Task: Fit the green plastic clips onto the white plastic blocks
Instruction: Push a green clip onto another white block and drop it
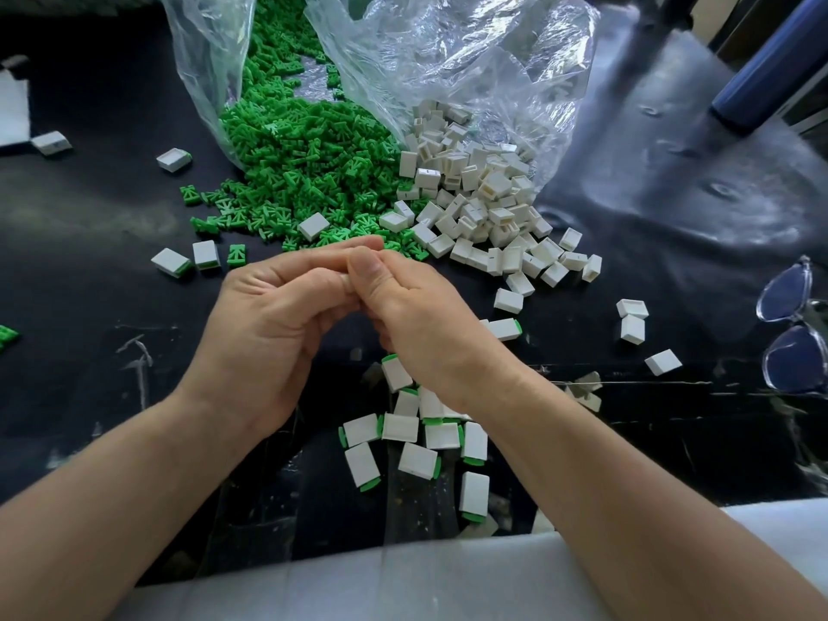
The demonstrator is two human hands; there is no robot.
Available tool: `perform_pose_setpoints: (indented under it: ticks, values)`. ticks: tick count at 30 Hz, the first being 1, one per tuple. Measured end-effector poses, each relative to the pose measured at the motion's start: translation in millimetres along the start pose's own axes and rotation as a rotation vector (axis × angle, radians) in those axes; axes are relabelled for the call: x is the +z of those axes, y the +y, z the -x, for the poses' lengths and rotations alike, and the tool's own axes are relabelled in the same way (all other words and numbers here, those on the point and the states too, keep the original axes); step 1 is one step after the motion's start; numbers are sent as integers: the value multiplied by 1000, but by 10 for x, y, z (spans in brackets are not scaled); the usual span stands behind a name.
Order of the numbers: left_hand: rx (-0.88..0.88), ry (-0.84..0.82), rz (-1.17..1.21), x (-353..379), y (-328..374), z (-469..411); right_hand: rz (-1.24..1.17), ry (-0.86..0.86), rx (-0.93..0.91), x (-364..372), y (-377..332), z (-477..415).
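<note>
My left hand (269, 316) and my right hand (416, 316) meet fingertip to fingertip over the middle of the black table (103, 360). Both are pinched on one small piece; only a pale sliver of a white block (344, 280) shows between the fingers, and any clip there is hidden. Beyond the hands a big heap of green clips (304, 154) spills from a clear bag. To its right lies a heap of bare white blocks (484, 203). Below my right wrist are several white blocks with green clips fitted (416, 434).
Crumpled clear plastic bags (470, 51) rise behind both heaps. A few fitted blocks (172, 262) lie at the left, loose white blocks (631, 320) at the right. Clear-framed glasses (793, 333) rest at the right edge, a blue cylinder (770, 69) far right. White sheeting (403, 575) covers the near edge.
</note>
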State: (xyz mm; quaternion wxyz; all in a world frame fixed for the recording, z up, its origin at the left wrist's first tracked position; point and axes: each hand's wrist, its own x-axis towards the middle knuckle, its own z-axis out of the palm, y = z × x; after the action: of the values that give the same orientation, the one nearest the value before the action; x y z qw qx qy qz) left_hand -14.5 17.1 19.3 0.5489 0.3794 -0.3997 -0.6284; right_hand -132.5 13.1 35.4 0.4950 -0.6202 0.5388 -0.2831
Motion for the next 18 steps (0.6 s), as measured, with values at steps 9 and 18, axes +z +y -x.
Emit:
perform_pose_setpoints:
  ticks: [9,18]
  values:
    - [-21,-15,24,-5,25,-4,9,36,-48,-3,21,-8]
    - [-66,-36,-30,17,55,1,-342,-156,80,-100,27,-48]
